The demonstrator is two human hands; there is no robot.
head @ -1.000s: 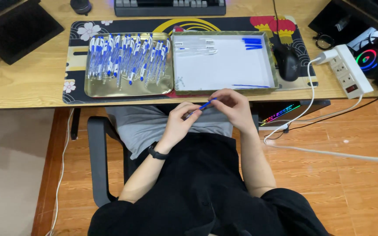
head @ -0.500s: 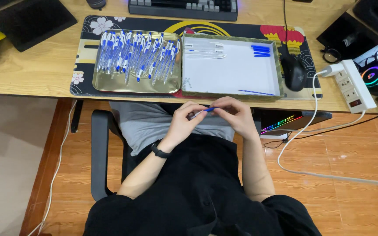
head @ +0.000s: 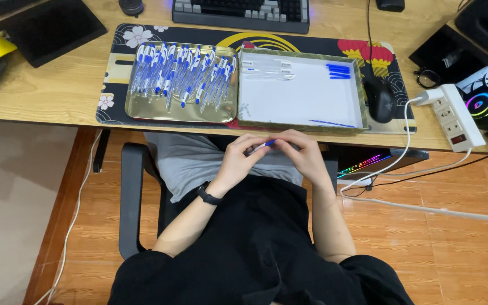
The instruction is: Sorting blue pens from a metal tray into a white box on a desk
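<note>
While the gold tray of pens and the white-lined tray lie beyond our fingertips, our left hand and right hand pinch a blue pen between them: light, stiff, probably slippery, best held by its ends.

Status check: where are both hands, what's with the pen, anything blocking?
Left hand and right hand together over the lap, both pinching one blue pen. Gold tray of pens and white-lined tray on the desk beyond. Nothing blocking.
</note>
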